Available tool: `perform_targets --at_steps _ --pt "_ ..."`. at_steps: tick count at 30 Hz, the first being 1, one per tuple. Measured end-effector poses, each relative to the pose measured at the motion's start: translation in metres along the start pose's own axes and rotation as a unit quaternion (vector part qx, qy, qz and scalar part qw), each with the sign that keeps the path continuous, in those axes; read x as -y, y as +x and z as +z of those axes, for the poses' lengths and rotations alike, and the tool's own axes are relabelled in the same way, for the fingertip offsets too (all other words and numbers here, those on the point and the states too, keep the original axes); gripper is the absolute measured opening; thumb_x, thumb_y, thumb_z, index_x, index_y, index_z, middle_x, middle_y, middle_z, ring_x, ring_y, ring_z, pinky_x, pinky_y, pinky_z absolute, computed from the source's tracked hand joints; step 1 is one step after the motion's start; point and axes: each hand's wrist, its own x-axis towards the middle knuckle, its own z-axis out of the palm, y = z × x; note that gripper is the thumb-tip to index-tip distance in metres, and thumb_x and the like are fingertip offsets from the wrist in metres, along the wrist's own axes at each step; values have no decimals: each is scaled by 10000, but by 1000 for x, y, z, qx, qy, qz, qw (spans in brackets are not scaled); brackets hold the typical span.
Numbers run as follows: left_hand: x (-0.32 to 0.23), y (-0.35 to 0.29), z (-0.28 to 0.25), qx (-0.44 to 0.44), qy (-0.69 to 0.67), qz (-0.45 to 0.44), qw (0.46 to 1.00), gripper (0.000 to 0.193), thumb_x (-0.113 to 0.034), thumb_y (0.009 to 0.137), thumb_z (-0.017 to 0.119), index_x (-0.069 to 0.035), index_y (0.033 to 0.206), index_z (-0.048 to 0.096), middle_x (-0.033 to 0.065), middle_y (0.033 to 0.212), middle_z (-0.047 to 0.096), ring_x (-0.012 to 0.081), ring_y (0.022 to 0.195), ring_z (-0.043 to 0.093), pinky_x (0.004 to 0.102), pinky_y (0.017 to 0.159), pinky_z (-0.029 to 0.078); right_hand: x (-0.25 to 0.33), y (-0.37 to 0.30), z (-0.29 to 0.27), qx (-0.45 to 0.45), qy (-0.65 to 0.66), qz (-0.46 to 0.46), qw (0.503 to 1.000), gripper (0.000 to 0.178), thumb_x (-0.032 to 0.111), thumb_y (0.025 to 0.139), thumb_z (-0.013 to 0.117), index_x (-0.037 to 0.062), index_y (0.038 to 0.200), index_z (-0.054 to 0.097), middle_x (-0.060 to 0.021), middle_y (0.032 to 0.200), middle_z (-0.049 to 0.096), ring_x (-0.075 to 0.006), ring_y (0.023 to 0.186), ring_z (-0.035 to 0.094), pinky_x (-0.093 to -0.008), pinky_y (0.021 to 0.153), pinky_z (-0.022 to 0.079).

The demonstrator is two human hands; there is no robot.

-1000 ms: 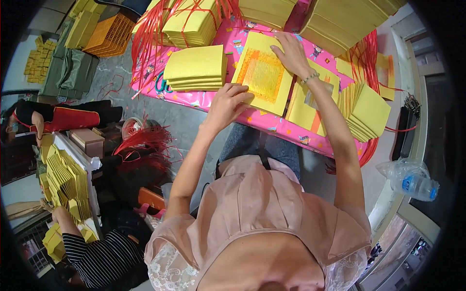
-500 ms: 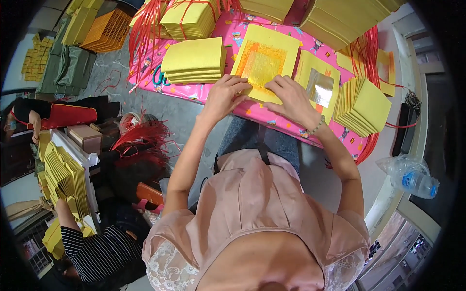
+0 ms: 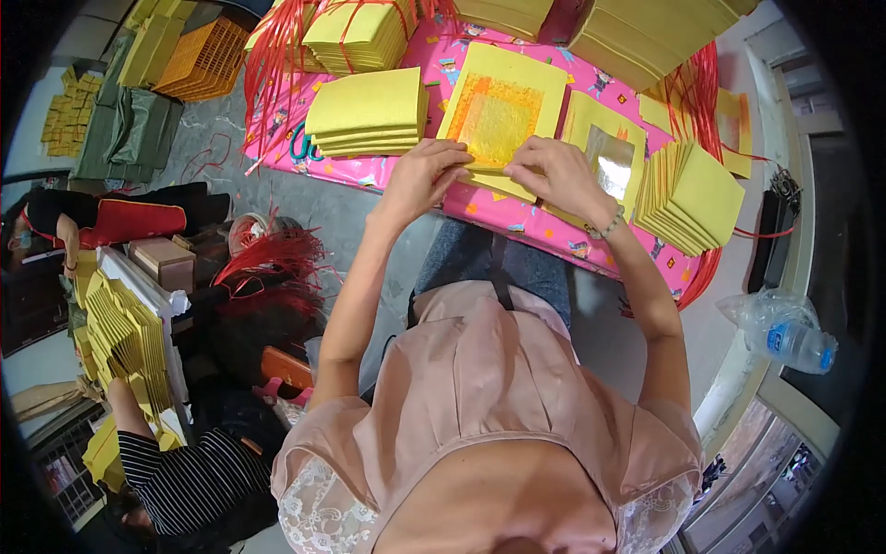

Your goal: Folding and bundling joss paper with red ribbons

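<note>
A yellow paper sheet (image 3: pixel 501 108) with an orange and gold panel lies in front of me on a pink patterned cloth. My left hand (image 3: pixel 426 175) pinches its near left corner, and my right hand (image 3: pixel 558 178) pinches its near right corner. Between the two hands the near edge is raised and bent over, with more yellow paper showing beneath. Close to my right hand lies another yellow sheet (image 3: pixel 606 159) with a silver panel. A stack of folded yellow paper (image 3: pixel 365 113) sits beyond my left hand.
Fanned yellow papers (image 3: pixel 688 198) and red strands (image 3: pixel 706 92) are on the right of the table (image 3: pixel 480 210). Tied yellow bundles (image 3: pixel 358 37) stand at the back; teal-handled scissors (image 3: pixel 303 143) lie at the left. Two other people work at the left beside a yellow stack (image 3: pixel 129 337).
Both hands have shifted slightly, the right one a little outward and nearer to me. The sheet's near edge is now lifted and bent, showing yellow paper below.
</note>
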Motion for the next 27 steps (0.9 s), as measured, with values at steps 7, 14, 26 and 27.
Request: perform_targets --at_steps 7,14,26,27 --pt "2 -1 0 7 9 -4 1000 216 -114 786 701 -40 988 680 125 1034 662 308 970 613 392 841 499 -6 4 1 2 7 0 1000 239 282 869 626 58 873 710 -85 837 642 -269 747 626 -368 655 485" --pt "3 -2 -4 17 16 12 1000 330 -90 732 737 -40 1048 658 138 1083 644 313 1014 605 383 864 501 -7 3 5 -9 6 -3 1000 242 279 873 622 55 883 710 -84 846 646 -266 751 634 -363 654 489" --pt "-15 8 6 1 101 11 995 372 -145 764 708 -56 1114 618 115 1041 638 301 934 594 399 796 485 2 -1 2 -22 -44 -8 999 253 276 896 597 39 851 674 -112 799 633 -305 728 620 -388 638 487" --pt "-16 10 9 0 139 26 990 405 -138 776 700 -60 1161 603 113 1077 635 300 952 587 397 820 480 3 -3 3 -30 -55 -9 998 256 275 902 588 36 850 663 -118 787 626 -313 722 615 -398 635 487"
